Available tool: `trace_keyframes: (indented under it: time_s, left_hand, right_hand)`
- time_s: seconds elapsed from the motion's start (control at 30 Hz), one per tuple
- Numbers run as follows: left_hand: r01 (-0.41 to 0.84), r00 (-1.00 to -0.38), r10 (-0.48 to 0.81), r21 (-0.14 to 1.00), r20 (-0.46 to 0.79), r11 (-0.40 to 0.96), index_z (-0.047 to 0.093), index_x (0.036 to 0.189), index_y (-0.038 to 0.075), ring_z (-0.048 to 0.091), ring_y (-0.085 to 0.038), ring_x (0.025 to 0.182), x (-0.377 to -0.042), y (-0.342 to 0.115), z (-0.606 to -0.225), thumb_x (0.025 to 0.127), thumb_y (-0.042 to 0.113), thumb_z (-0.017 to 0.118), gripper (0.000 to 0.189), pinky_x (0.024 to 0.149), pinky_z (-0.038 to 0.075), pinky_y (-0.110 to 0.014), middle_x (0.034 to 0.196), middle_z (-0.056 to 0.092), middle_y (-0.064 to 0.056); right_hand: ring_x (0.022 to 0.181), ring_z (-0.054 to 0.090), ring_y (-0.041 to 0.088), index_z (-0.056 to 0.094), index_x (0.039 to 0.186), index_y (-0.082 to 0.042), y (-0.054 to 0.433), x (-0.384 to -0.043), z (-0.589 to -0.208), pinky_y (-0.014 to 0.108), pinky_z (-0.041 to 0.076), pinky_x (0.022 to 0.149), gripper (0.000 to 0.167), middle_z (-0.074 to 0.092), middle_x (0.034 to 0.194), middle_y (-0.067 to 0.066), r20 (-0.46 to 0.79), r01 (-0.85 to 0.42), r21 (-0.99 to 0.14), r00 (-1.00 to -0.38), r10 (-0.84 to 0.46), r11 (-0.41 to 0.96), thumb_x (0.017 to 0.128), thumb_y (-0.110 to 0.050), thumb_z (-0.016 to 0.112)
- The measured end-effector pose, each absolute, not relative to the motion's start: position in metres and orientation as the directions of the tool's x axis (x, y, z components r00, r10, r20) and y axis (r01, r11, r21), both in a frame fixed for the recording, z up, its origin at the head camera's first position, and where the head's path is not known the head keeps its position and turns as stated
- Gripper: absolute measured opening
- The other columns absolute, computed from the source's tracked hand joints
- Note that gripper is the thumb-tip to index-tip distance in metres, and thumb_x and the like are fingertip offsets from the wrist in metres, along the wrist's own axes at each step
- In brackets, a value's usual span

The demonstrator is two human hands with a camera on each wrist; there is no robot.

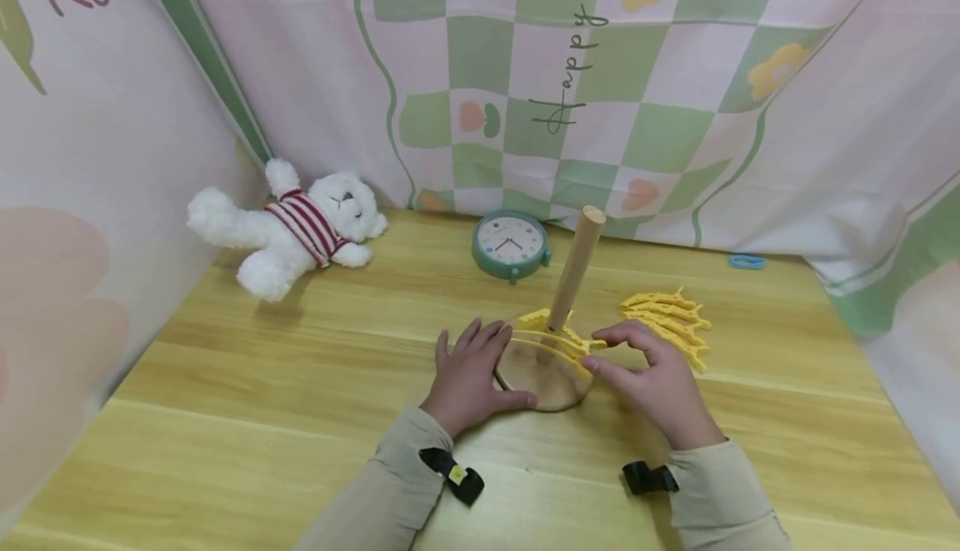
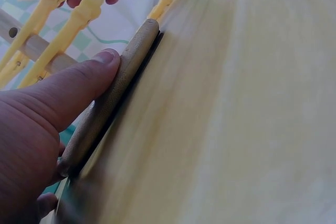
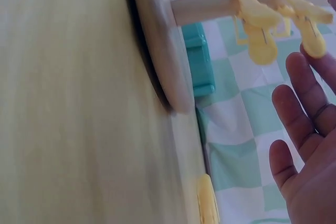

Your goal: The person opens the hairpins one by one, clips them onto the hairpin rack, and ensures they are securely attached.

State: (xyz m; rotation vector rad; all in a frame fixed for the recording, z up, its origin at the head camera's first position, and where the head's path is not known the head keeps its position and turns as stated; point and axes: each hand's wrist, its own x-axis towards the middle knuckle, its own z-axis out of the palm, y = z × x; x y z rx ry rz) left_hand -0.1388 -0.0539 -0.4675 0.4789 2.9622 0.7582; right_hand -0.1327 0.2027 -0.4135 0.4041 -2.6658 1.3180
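A round wooden base [image 1: 536,380] with an upright wooden post [image 1: 576,272] stands on the table. Yellow curved plastic pieces with knobbed ends sit around the lower post, one above another. My left hand [image 1: 468,380] grips the left side of the base, its thumb [image 2: 97,72] against the near rim and its other fingers spread along the far side. On the right, my right hand [image 1: 660,380] pinches the end of the upper yellow piece [image 3: 302,11] between thumb and index finger. Its other fingers hang free beside the post.
Several more yellow pieces [image 1: 671,322] lie in a pile behind my right hand. A teal clock [image 1: 510,244] sits behind the post. At the back left lies a white teddy bear [image 1: 300,230] in a striped shirt. A small blue object [image 1: 747,262] is near the back right.
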Motion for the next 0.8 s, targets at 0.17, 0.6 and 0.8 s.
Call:
trace_keyframes:
  time_s: [0.17, 0.6, 0.8]
  left_hand:
    - [0.285, -0.953, 0.299, 0.454, 0.042, 0.844, 0.04, 0.155, 0.019, 0.026, -0.029, 0.15, -0.138, -0.053, -0.466, 0.072, 0.078, 0.07, 0.106, 0.115, 0.008, -0.068, 0.159, 0.038, 0.003]
    - [0.279, -0.96, 0.257, 0.429, 0.109, 0.859, 0.046, 0.152, 0.015, 0.037, -0.029, 0.144, -0.137, -0.052, -0.465, 0.073, 0.077, 0.07, 0.103, 0.114, 0.016, -0.068, 0.154, 0.046, -0.004]
    - [0.288, -0.958, 0.243, 0.467, 0.155, 0.836, 0.059, 0.137, 0.012, 0.048, -0.021, 0.134, -0.14, -0.054, -0.469, 0.075, 0.071, 0.073, 0.086, 0.115, 0.017, -0.064, 0.14, 0.056, -0.002]
  right_hand:
    - [0.106, 0.056, 0.003, 0.074, 0.109, -0.013, 0.214, -0.135, -0.415, 0.023, 0.041, 0.092, 0.022, 0.07, 0.108, 0.003, 0.277, -0.307, -0.77, -0.951, -0.141, 0.559, 0.09, -0.022, 0.078]
    - [0.096, 0.054, -0.002, 0.074, 0.109, -0.007, 0.266, -0.145, -0.424, 0.018, 0.038, 0.081, 0.03, 0.067, 0.097, -0.015, 0.257, -0.144, -0.742, -0.963, 0.079, 0.654, 0.093, -0.032, 0.073]
    - [0.085, 0.055, 0.002, 0.072, 0.116, -0.007, 0.296, -0.144, -0.426, 0.018, 0.044, 0.066, 0.041, 0.065, 0.099, -0.008, 0.177, -0.044, -0.69, -0.978, 0.109, 0.723, 0.093, -0.041, 0.071]
